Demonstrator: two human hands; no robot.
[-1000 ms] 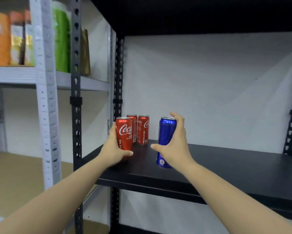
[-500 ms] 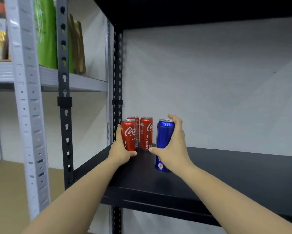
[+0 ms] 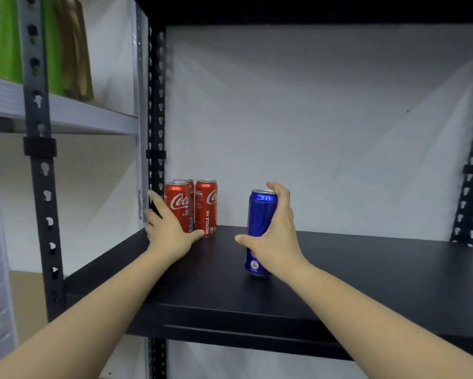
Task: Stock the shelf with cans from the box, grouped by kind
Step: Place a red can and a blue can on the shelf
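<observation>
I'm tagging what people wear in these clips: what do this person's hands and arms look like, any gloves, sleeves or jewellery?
Both the left hand and the right hand are bare, with no gloves. No ring, watch or bracelet shows. Both forearms are uncovered right down to the bottom edge of the picture, so no sleeve is in view.

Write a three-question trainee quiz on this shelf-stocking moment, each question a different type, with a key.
1. True or false: the blue can stands touching the red cans.
2. How many red cans are on the black shelf?
   A. two  B. three  C. five
3. Fill in: the right hand is wrapped around the ____ can.

Key
1. False: a clear gap of bare shelf separates them.
2. B: three, grouped at the back left corner, with the left hand against the front one, fingers spread.
3. Blue.
</observation>
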